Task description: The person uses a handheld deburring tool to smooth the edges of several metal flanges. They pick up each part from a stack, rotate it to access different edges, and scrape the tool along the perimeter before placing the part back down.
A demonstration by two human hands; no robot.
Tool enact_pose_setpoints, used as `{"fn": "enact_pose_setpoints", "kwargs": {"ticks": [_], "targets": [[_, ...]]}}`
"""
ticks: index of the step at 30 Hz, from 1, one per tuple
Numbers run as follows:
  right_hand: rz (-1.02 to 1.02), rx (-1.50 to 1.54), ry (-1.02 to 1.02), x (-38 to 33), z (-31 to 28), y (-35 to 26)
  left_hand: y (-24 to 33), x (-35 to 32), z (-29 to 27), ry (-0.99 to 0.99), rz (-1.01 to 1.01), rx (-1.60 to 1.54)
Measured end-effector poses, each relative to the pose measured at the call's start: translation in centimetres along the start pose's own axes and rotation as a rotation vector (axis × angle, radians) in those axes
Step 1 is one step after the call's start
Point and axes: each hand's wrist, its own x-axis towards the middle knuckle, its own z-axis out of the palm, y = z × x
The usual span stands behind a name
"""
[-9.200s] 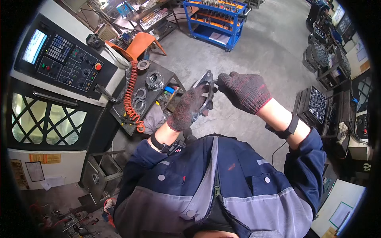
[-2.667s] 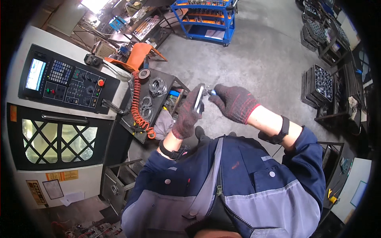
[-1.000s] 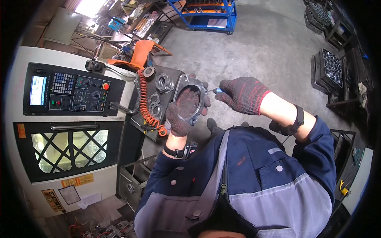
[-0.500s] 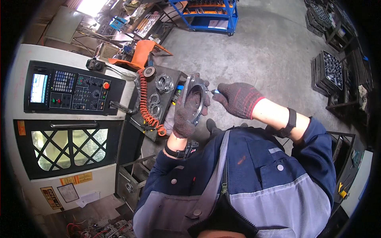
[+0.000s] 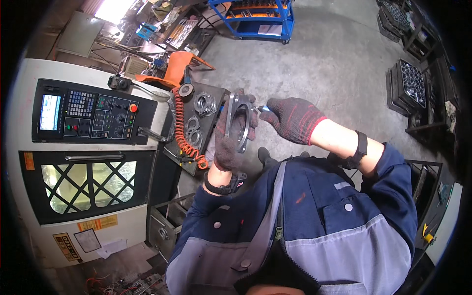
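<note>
- Just right of the side table (image 5: 206,129), the gloved left hand (image 5: 226,145) grips the ring flange (image 5: 233,110), held tilted in mid-air with fingers wrapped behind it.
- Further right of the side table, the gloved right hand (image 5: 296,119) is closed on a blue-handled hand tool (image 5: 265,108), its tip toward the flange's right rim; contact cannot be told.
- On the side table lie loose metal rings (image 5: 193,132), a coiled orange air hose (image 5: 180,123) along its left side, and an angle grinder (image 5: 186,88) at its far end.
- Left of the side table stands a machine with a control panel (image 5: 88,113); beyond its far end, an orange chair (image 5: 179,66), then a blue trolley (image 5: 260,34).
- The side table's right edge runs close by the left hand; from there, concrete floor (image 5: 329,64) stretches open to stacked crates of metal parts (image 5: 412,83) well to the right.
- Against one second ago, the flange is turned more edge-on and the right hand sits closer to it.
</note>
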Motion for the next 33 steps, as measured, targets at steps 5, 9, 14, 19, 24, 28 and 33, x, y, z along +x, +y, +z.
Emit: {"fn": "enact_pose_setpoints", "kwargs": {"ticks": [5,9,14,19,24,28,33], "targets": [[-0.052,0.041,-0.001,-0.8,-0.4,-1.2,-0.2,0.1,-1.9,-0.093,0.089,0.163],[-0.052,-0.005,-0.013,-0.2,-2.4,-1.2,0.3,-0.3,-0.6,0.0,0.049,0.076],[-0.068,0.124,0.08,0.1,1.0,0.0,0.9,-0.4,-1.3,0.005,-0.051,-0.083],[-0.035,0.086,-0.062,-0.7,-0.9,-2.4,0.8,-0.3,-1.1,0.007,0.063,0.022],[-0.077,0.03,-0.018,0.0,-2.5,-1.6,0.8,-0.3,-0.6,-0.007,0.125,0.143],[-0.041,0.096,0.034,0.4,0.1,-0.7,1.0,-0.6,-0.6,0.034,0.036,0.065],[0.013,0.09,-0.137,-0.5,-0.4,-2.2,0.8,-0.3,-0.9,0.012,0.032,0.044]]}}
